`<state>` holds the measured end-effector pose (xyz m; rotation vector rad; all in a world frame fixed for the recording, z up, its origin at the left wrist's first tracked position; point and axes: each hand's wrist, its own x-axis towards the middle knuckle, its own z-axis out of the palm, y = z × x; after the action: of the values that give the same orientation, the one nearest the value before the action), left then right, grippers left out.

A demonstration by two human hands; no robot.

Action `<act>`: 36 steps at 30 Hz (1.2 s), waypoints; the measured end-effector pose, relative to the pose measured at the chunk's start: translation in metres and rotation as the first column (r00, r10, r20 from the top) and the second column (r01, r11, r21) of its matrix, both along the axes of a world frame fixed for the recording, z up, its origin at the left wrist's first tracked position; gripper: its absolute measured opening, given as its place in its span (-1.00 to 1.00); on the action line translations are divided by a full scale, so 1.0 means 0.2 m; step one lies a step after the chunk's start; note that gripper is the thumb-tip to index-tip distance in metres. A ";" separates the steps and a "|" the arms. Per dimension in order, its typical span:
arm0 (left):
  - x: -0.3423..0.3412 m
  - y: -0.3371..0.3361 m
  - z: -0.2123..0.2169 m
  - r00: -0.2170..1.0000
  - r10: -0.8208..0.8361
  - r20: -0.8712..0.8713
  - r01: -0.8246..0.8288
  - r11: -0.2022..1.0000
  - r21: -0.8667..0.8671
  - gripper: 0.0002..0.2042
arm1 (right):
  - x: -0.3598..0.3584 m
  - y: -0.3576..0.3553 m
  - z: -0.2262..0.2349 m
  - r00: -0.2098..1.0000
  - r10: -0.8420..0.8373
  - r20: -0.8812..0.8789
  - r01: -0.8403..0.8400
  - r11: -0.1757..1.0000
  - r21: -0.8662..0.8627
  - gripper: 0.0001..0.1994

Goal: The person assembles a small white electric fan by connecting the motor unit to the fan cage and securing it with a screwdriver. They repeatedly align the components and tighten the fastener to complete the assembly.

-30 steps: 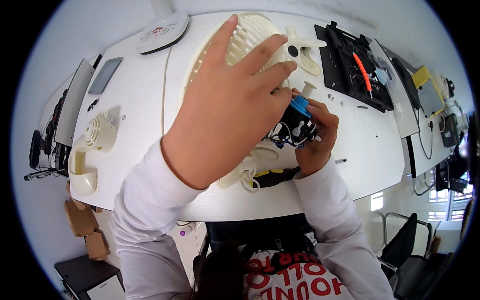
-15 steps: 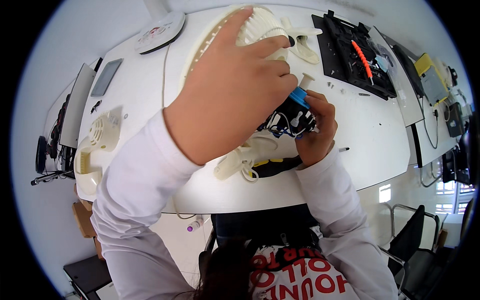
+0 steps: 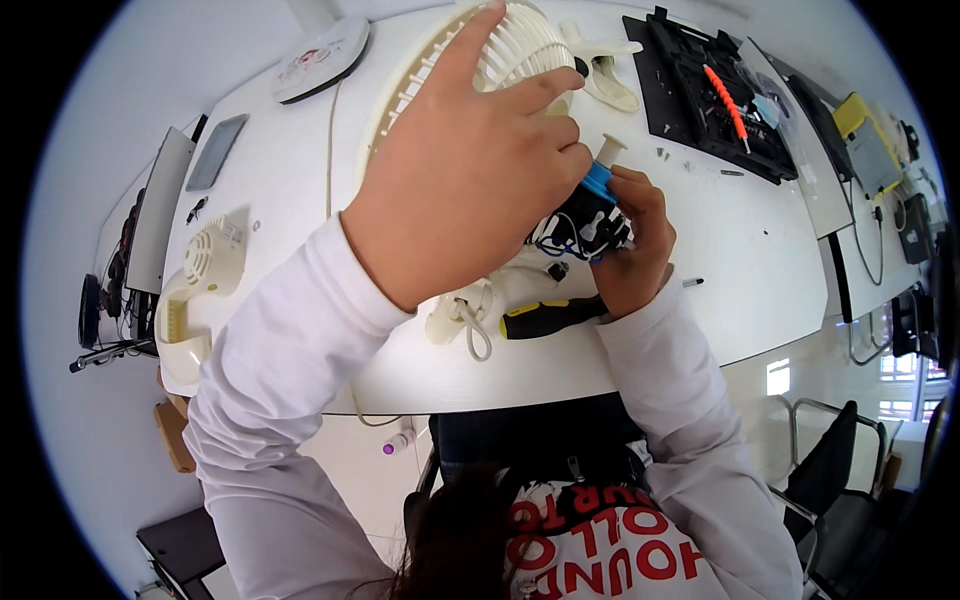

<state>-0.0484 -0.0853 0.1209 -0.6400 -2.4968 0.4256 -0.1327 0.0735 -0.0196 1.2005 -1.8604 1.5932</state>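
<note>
L hand (image 3: 480, 170) over cream slatted plastic fan grille (image 3: 520, 50), two fingers spread wide, others bent; can't tell if it grips, thumb hidden. R hand (image 3: 640, 235) has fingers closed round black wired motor unit (image 3: 580, 228) w/ blue plastic collar (image 3: 597, 180), mid-table, near side of grille, partly behind L hand. Black-&-yellow screwdriver handle (image 3: 550, 318) beside R wrist; cream plastic part w/ pale cord (image 3: 460, 312) to its left. Far right: open black plastic tool case (image 3: 690, 90). Left: curved cream plastic housing (image 3: 205, 280).

Head-worn fisheye view, looking steeply down, close above white table (image 3: 745, 265)
</note>
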 end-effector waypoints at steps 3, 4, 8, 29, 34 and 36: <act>0.02 0.01 0.01 0.996 0.033 0.084 -0.033 0.999 0.001 -0.87 | 0.01 -0.01 -0.01 1.000 0.030 0.001 -0.030 0.999 -0.025 -0.42; 0.00 -0.01 -0.02 0.997 0.012 0.075 -0.014 0.999 0.029 -0.87 | 0.01 -0.01 0.00 0.999 0.034 0.000 -0.034 0.999 -0.027 -0.42; 0.04 0.03 0.02 0.998 0.062 -0.019 -0.063 0.996 -0.070 -0.86 | 0.02 -0.02 0.00 1.000 0.025 -0.003 -0.025 1.000 -0.019 -0.42; 0.08 0.07 -0.08 0.986 0.150 -0.077 -0.138 0.980 0.143 -0.64 | 0.02 0.00 0.04 0.987 -0.058 -0.151 0.074 0.992 0.102 -0.44; 0.08 0.06 -0.10 0.988 0.135 -0.078 -0.121 0.978 0.171 -0.63 | 0.03 -0.02 0.08 0.966 -0.105 -0.234 0.125 0.990 0.070 -0.49; 0.08 0.06 -0.10 0.986 0.143 -0.081 -0.128 0.976 0.175 -0.62 | 0.02 -0.02 0.08 0.960 -0.099 -0.260 0.104 0.995 0.007 -0.55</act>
<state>-0.0324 -0.0729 0.1016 -0.3754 -2.4625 0.2811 -0.1285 0.0686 -0.0038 1.2361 -1.7434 1.2962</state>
